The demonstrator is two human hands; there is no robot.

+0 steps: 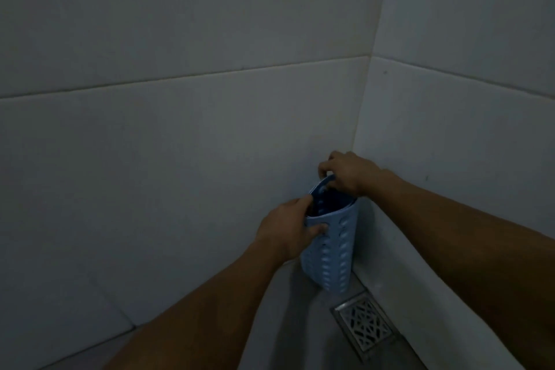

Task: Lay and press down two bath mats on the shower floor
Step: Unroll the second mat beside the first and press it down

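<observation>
Your left hand (286,231) grips the rolled light-blue mat (329,252); your right hand (345,173) pinches the dark-blue mat (322,185) inside. Yanking may drop both.

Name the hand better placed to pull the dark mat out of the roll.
Right. The right hand already pinches the dark blue mat at its top edge, while the left hand grips the light blue mat wrapped around it.

Head view, angled down, near shower corner (357,141)
</observation>
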